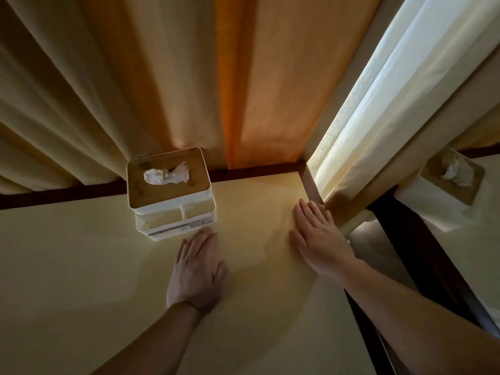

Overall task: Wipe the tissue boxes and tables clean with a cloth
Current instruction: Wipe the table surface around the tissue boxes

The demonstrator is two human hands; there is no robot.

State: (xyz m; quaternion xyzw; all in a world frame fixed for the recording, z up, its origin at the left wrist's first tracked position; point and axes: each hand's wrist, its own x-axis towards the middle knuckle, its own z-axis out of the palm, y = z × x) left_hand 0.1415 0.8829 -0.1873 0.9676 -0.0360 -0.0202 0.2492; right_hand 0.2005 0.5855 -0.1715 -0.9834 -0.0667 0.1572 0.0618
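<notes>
1. Nearest the camera, my left hand (196, 272) lies flat on the cream worktop (81, 266) at lower centre, fingers straight and close together, tips just short of the tissue box (169, 196).
2. My right hand (318, 239) is also flat, fingers slightly spread, by the worktop's right edge next to the curtain (270, 90).
3. No cloth in either hand, and I can't spot one anywhere, so I reckon fetching it comes first.
4. I'd then steady the box with one hand and wipe lid and sides before the worktop.
5. Box stands upright at centre-left, long axis roughly left-right in frame, tissue (166, 175) poking up, compartments facing me.
6. Second tissue box (451, 185) sits at the right edge.
</notes>
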